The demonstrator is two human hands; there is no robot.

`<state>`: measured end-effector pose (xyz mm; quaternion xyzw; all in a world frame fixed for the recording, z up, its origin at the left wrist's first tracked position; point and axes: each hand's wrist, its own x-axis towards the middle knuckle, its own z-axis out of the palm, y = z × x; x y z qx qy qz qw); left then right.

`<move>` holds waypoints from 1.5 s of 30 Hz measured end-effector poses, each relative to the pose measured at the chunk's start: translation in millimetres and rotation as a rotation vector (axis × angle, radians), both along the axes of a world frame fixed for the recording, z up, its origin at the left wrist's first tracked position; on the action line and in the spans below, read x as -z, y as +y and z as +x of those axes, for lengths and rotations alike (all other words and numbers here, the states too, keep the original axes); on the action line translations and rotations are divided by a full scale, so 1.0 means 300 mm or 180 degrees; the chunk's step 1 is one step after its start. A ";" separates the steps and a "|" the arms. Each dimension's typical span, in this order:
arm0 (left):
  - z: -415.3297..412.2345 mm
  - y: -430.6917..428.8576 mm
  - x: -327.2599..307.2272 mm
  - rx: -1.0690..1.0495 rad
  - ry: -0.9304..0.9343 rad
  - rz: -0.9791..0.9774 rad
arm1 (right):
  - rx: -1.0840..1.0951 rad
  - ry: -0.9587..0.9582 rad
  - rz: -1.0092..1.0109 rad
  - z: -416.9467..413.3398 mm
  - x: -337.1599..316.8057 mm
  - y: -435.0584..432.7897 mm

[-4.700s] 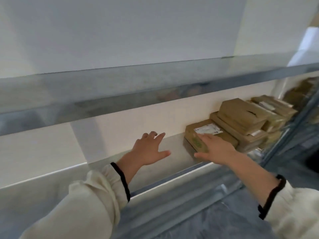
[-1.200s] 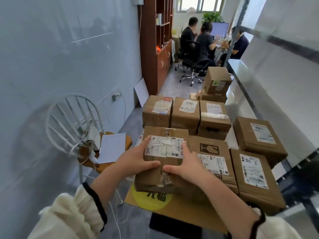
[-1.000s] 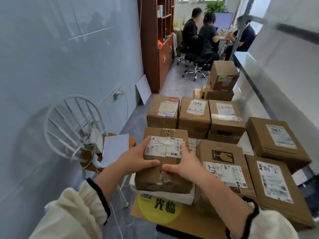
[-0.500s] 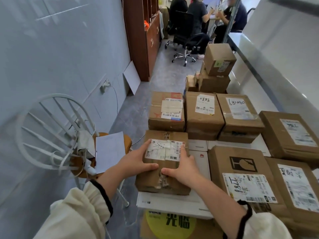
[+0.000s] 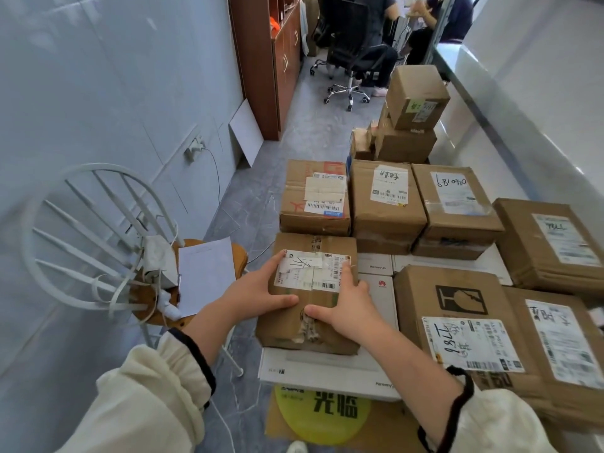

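A brown cardboard parcel (image 5: 312, 246) with a white shipping label sits low in front of me, over a flat white box (image 5: 327, 371). My left hand (image 5: 258, 291) grips its left side, thumb across the top. My right hand (image 5: 346, 305) grips its right side, fingers over the label's edge and thumb on the torn tape seam. The parcel's underside is hidden, so I cannot tell whether it rests on the white box or hangs just above it.
Several more labelled parcels (image 5: 385, 201) lie on the floor ahead and to the right, two stacked further back (image 5: 415, 96). A white wire chair (image 5: 98, 230) with papers stands left by the wall. A metal shelf edge (image 5: 510, 125) runs along the right. Seated people and an office chair (image 5: 349, 57) are far back.
Earlier both hands were at a shelf by small boxes. Over the last second I have held the parcel in both hands while it moved down toward the white box and my view tilted downward.
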<state>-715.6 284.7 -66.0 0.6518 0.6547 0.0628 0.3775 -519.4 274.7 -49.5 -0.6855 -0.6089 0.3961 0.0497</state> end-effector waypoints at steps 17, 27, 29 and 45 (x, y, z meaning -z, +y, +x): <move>-0.006 0.021 0.015 0.0007 -0.0113 -0.0073 | -0.0087 -0.0166 -0.0002 -0.003 -0.007 0.017; -0.008 0.032 0.022 0.0025 -0.0065 -0.0051 | -0.0067 -0.0176 0.0056 -0.005 -0.002 0.020; -0.004 0.032 0.015 0.0054 0.0076 0.0007 | -0.0076 -0.0160 0.0078 -0.005 0.000 0.017; 0.489 0.027 -0.289 0.1579 0.1798 0.2031 | -0.0016 -0.2088 0.1172 0.497 -0.273 -0.147</move>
